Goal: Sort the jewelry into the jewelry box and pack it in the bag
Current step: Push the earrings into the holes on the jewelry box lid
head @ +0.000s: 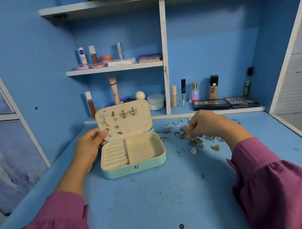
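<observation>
On the blue worktop [157,200] a mint-green jewelry box [132,155] stands open, its cream lid [124,119] raised nearly upright toward the shelves. The left hand [89,144] holds the lid's left edge, thumb on the inner face and fingers behind it, so that grip is grasping the lid. Pinned to the lid's perforated lining are several earrings: two flower-shaped pieces [103,117] at the left, a pair of butterfly earrings [128,113] toward the top right, and small heart studs [116,127] lower down. The box's base shows a row of ring rolls [115,154] on the left and a bare open compartment [144,148] on the right.

To the right of the box lies a scatter of loose jewelry [185,136] on the worktop: chains, rings [171,123] nearer the back, a triangular earring [193,150] and a green-stoned piece [217,147] nearer the front. The right hand [208,124] hovers over this heap with its fingers curled down and the fingertips together at a dark chain [180,135]; whether that grip actually has hold of the chain cannot be told. Both arms wear magenta sleeves [282,183].

Behind, the shelves [115,67] carry cosmetics: tubes, bottles, jars, and two eyeshadow palettes [225,103] lying flat at the right.
</observation>
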### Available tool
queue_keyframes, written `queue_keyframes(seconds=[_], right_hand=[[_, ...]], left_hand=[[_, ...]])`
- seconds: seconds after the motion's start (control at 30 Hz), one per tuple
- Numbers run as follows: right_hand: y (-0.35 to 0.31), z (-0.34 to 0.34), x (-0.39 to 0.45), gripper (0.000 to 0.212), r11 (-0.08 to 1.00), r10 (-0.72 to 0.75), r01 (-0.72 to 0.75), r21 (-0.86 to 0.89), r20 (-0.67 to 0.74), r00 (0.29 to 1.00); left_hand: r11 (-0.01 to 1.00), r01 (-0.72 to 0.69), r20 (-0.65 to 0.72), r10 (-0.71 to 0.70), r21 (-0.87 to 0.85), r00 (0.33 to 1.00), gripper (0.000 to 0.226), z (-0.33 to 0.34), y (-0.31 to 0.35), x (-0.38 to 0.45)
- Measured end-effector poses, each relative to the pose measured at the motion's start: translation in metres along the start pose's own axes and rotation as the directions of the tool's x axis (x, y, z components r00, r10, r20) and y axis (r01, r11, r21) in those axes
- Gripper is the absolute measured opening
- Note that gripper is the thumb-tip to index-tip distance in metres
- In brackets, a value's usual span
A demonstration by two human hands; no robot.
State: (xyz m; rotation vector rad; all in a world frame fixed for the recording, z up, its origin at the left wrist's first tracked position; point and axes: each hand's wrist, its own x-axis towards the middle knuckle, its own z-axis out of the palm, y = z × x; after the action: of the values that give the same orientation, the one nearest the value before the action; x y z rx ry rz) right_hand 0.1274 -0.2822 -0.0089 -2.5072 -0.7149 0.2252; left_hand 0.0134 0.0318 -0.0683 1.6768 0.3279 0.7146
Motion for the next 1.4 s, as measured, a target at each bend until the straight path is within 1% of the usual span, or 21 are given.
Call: queue_keyframes(seconds=[0.1,0.23,0.33,0.57,0.63,0.7,0.77,0.8,0.87,0.93,1.03,1.13,1.23,1.4], right_hand=[[0.004,-0.009,-0.002,0.003,0.997,0.015,-0.009,-0.071,0.076,0.997],[0.007,-0.019,-0.007,0.012,0.993,0.067,-0.049,-0.104,0.183,0.981],[0.006,-0.018,-0.009,0.016,0.988,0.081,-0.051,-0.145,0.208,0.975],[0.002,-0.014,-0.009,0.008,0.986,0.045,-0.006,-0.166,0.230,0.972],[0.000,-0.011,-0.008,0.005,0.996,-0.008,0.025,-0.091,0.177,0.984],[-0.007,-0.005,-0.007,0.005,0.994,-0.075,0.070,0.087,0.056,0.996],[-0.020,0.005,-0.004,0.004,0.944,-0.113,0.122,0.305,-0.045,0.993],[-0.027,0.010,-0.003,0.004,0.914,-0.120,0.145,0.378,-0.088,0.989],[-0.041,0.022,0.003,0.009,0.870,-0.118,0.187,0.457,-0.175,0.977],[-0.052,0.033,0.012,0.011,0.850,-0.115,0.228,0.475,-0.255,0.960],[-0.062,0.043,0.027,0.009,0.835,-0.121,0.294,0.466,-0.364,0.923],[-0.070,0.047,0.037,0.009,0.799,-0.137,0.360,0.481,-0.438,0.889],[-0.079,0.047,0.044,0.013,0.796,-0.174,0.404,0.450,-0.470,0.865],[-0.085,0.050,0.052,0.012,0.804,-0.179,0.391,0.449,-0.443,0.878]], left_hand=[[1.000,0.001,0.004,-0.001,-0.015,1.000,0.014,0.000,0.000,-0.001],[1.000,0.005,0.000,-0.005,-0.011,1.000,0.015,-0.001,-0.001,0.000],[1.000,0.007,0.004,-0.007,-0.005,1.000,0.016,-0.001,-0.002,0.001],[1.000,0.014,0.014,-0.014,-0.014,1.000,0.014,-0.002,-0.003,0.001],[0.999,0.026,0.017,-0.026,-0.024,1.000,0.014,-0.002,-0.003,0.001],[0.998,0.049,0.021,-0.048,-0.045,0.999,0.016,-0.002,-0.002,0.001],[0.996,0.064,0.035,-0.062,-0.070,0.998,0.016,-0.002,-0.002,0.001],[0.994,0.069,0.042,-0.066,-0.079,0.997,0.016,-0.003,-0.002,0.001],[0.994,0.072,0.057,-0.068,-0.084,0.996,0.016,-0.003,-0.002,0.001],[0.994,0.072,0.063,-0.067,-0.086,0.996,0.015,-0.003,-0.002,0.001],[0.993,0.077,0.065,-0.071,-0.094,0.995,0.015,-0.003,-0.002,0.000],[0.992,0.089,0.069,-0.083,-0.093,0.994,0.016,-0.004,-0.002,0.001],[0.991,0.093,0.070,-0.086,-0.098,0.994,0.016,-0.005,-0.003,0.001],[0.990,0.099,0.073,-0.092,-0.102,0.993,0.016,-0.006,-0.005,0.003]])
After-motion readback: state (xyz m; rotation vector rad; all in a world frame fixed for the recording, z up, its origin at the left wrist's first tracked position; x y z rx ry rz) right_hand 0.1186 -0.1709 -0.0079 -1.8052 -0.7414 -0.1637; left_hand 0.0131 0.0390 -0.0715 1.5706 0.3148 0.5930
